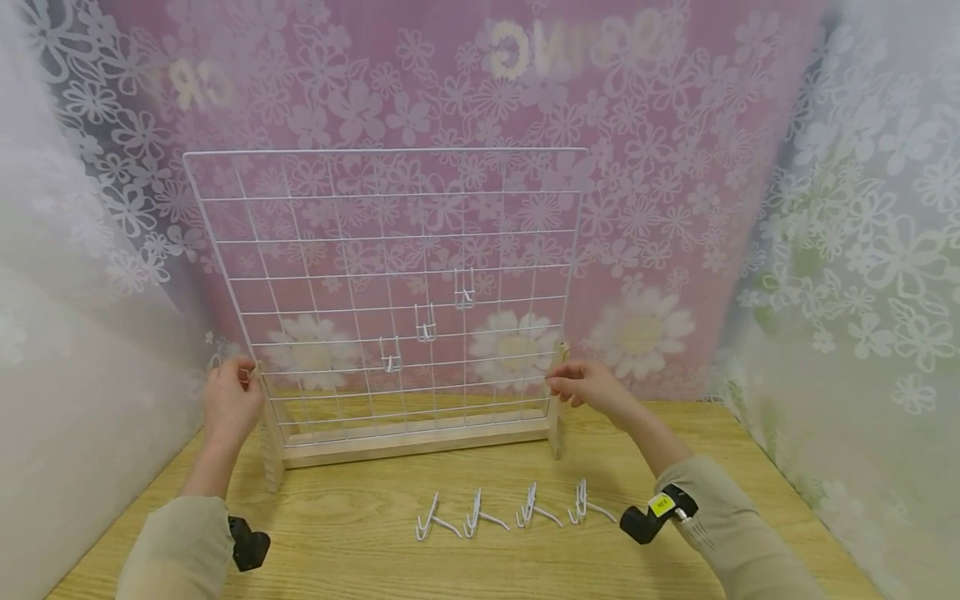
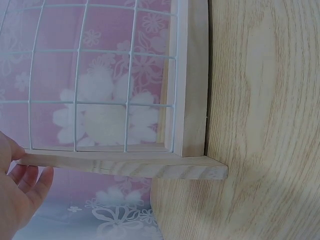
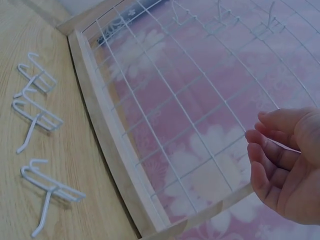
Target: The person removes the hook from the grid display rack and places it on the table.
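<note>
A white wire grid panel (image 1: 386, 151) stands upright in a wooden stand (image 1: 420, 446). My left hand (image 1: 231, 404) pinches the left wooden post (image 2: 125, 165), with the thumb on one side and fingertips on the other in the left wrist view. At the opposite side, my right hand (image 1: 588, 387) is beside the right post (image 1: 555, 427). Its fingers are loosely bent with nothing between them, the fingertips overlapping the grid's edge in the head view. Three white wire hooks hang on the grid in a diagonal row: an upper hook (image 1: 465, 297), a middle hook (image 1: 426, 332) and a lower hook (image 1: 391, 362).
Several loose white hooks (image 1: 477, 517) lie in a row on the wooden table (image 1: 337, 533), in front of the stand. Behind the grid hangs a pink flowered curtain (image 1: 660, 250). Pale flowered sheets (image 1: 862, 350) close in the sides.
</note>
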`<control>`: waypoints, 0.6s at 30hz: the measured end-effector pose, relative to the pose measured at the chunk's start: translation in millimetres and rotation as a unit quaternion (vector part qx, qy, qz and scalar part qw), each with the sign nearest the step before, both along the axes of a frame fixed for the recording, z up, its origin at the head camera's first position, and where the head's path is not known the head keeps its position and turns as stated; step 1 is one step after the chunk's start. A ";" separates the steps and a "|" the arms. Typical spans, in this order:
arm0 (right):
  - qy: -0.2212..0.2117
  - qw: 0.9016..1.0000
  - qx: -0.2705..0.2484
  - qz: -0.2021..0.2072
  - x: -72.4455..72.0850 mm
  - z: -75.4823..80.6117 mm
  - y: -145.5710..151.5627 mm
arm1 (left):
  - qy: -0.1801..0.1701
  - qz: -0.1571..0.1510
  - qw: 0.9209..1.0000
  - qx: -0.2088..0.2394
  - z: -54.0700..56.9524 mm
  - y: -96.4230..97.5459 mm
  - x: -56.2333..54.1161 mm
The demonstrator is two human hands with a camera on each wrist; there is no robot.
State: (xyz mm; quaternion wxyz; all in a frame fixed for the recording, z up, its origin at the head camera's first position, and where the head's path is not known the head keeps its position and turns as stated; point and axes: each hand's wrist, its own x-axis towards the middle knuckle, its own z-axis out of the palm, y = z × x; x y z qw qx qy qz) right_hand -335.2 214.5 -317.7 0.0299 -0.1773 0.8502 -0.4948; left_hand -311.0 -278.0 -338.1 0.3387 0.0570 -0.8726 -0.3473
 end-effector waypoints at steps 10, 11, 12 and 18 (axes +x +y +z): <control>0.018 1.000 -0.006 -0.003 -3.6 16.1 -15.2 | -0.012 -0.005 1.000 0.000 1.8 -0.1 1.2; 0.021 1.000 -0.007 -0.004 -3.8 18.1 -17.1 | -0.012 -0.006 1.000 0.000 1.5 -0.3 1.3; 0.024 1.000 -0.009 -0.005 -4.2 19.7 -18.9 | -0.010 -0.006 1.000 0.000 1.2 -0.6 1.2; 0.034 0.999 -0.022 -0.002 -5.9 31.4 -27.6 | 0.004 -0.003 1.000 -0.001 -1.8 -2.8 -2.4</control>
